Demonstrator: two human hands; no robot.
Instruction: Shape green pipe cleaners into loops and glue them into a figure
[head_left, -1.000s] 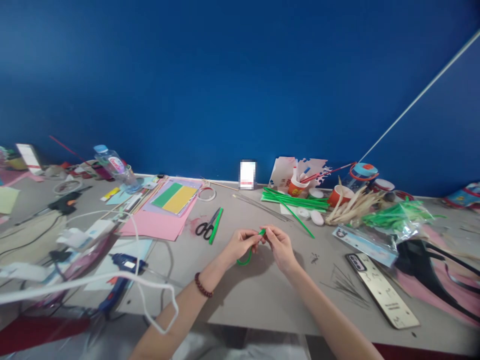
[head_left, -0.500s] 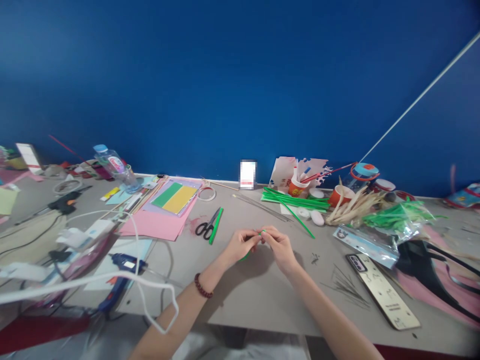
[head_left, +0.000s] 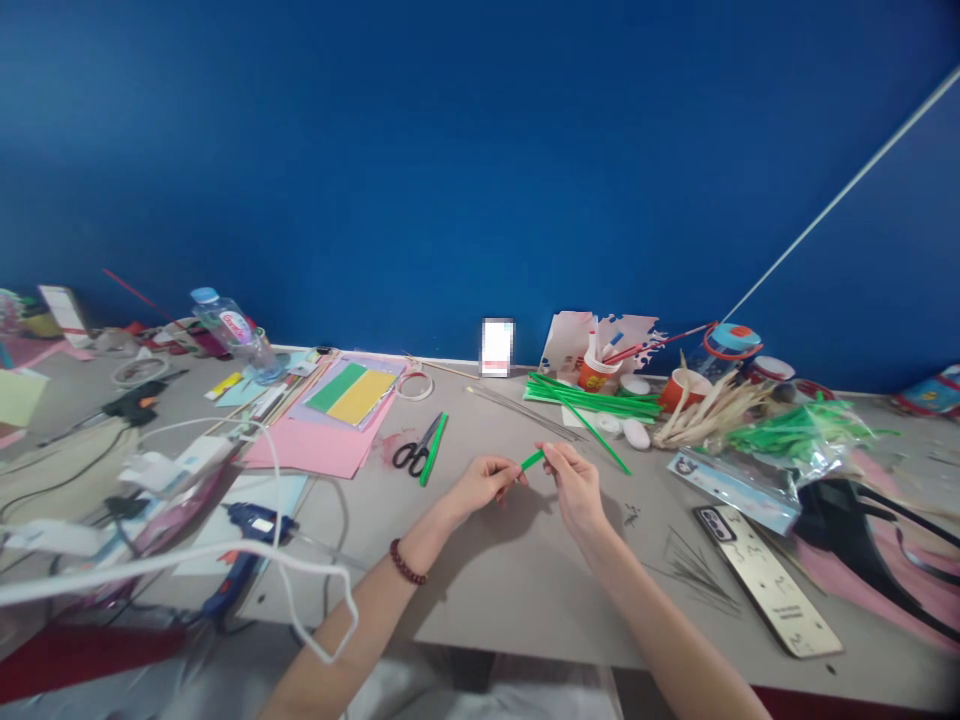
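Observation:
A short green strip (head_left: 532,459) is stretched between my two hands above the grey table. My left hand (head_left: 486,484), with a beaded bracelet on the wrist, pinches its lower left end. The upper right end is pinched in my right hand (head_left: 574,482). Beyond my left hand lie black-handled scissors (head_left: 417,448) beside a flat green strip (head_left: 434,450). A bundle of green pipe cleaners (head_left: 592,400) rests past my right hand, one of them sticking out toward it.
On the left are a blue glue gun (head_left: 247,550), a white cable (head_left: 187,560), pink paper (head_left: 315,446) and a tilted plastic bottle (head_left: 238,335). To the right lie a phone (head_left: 772,585), thin dark wires (head_left: 697,575) and a plastic bag (head_left: 739,490).
My hands have moved apart, the right one slightly up and to the right. The green strip, mostly hidden by my fingers before, now shows between them.

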